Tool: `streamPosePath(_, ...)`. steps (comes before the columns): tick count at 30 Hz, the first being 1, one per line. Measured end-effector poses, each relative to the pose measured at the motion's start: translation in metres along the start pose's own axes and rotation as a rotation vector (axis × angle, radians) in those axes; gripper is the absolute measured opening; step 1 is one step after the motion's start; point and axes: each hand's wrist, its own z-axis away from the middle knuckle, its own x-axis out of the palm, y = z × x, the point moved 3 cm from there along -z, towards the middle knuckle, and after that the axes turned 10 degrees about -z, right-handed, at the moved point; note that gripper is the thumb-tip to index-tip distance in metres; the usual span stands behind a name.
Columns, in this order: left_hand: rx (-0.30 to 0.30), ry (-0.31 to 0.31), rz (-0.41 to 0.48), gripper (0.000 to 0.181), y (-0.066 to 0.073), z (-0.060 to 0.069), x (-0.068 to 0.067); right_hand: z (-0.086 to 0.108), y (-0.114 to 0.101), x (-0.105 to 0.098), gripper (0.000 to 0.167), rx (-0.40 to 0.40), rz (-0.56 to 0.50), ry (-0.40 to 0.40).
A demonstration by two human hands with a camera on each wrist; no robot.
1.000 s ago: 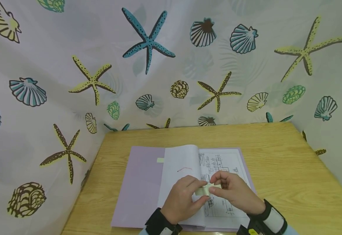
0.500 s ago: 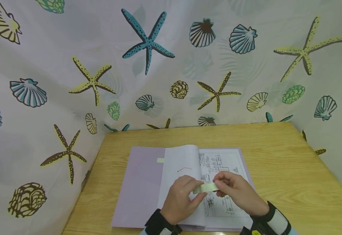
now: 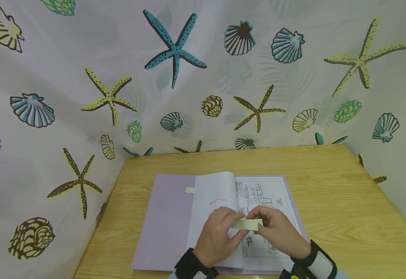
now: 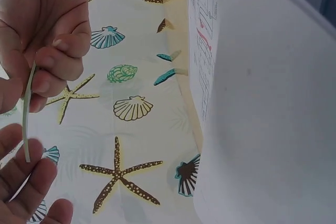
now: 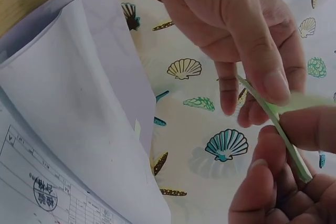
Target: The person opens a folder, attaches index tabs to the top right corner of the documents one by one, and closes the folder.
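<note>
Both hands hold a small, narrow pad of pale green sticky notes [image 3: 248,224] above the opened folder [image 3: 164,232]. My left hand [image 3: 216,236] pinches its left part between thumb and fingers. My right hand [image 3: 281,230] grips the right part, thumb below and index finger above. Edge-on, the pad [image 4: 27,124] looks like a thin strip in the left wrist view, the left hand [image 4: 26,187] under it and the right hand [image 4: 47,30] above. In the right wrist view a blurred green flap stands out from the pad [image 5: 281,132].
Inside the lilac folder, a blank page [image 3: 213,190] with a red mark curls up beside a printed drawing sheet [image 3: 269,193]. A pale green tab [image 3: 190,190] sticks out at that page's left edge. A wooden table [image 3: 335,193] lies beneath, with a shell-patterned cloth [image 3: 203,77] behind.
The right hand moved right along the pad, then came back left and grips it nearer the left hand. The left hand has stayed almost in place. The folder has not moved.
</note>
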Motion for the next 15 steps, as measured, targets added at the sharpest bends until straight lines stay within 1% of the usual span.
streamPosePath(3,-0.037,0.063,-0.062,0.028,0.0,0.001,0.0,0.0,0.001,0.001,0.008,-0.023,0.089,0.103)
streamPosePath(5,-0.052,0.1,-0.083,0.024,0.0,0.003,0.001,0.0,0.001,0.002,0.006,-0.039,0.147,0.166)
streamPosePath(6,-0.057,0.109,-0.083,0.024,0.001,0.004,0.001,0.0,0.001,0.002,0.005,-0.053,0.174,0.194)
streamPosePath(8,-0.06,0.106,-0.062,0.025,0.003,0.006,0.005,0.0,0.0,0.004,0.004,-0.096,0.212,0.234)
streamPosePath(11,-0.086,0.071,-0.019,0.03,0.006,0.008,0.011,0.001,-0.001,0.008,0.01,-0.195,0.273,0.267)
streamPosePath(12,-0.099,0.064,-0.007,0.033,0.007,0.009,0.013,0.001,-0.002,0.009,0.014,-0.233,0.295,0.27)
streamPosePath(15,-0.127,0.076,0.018,0.038,0.009,0.01,0.016,0.003,-0.004,0.014,0.021,-0.342,0.339,0.258)
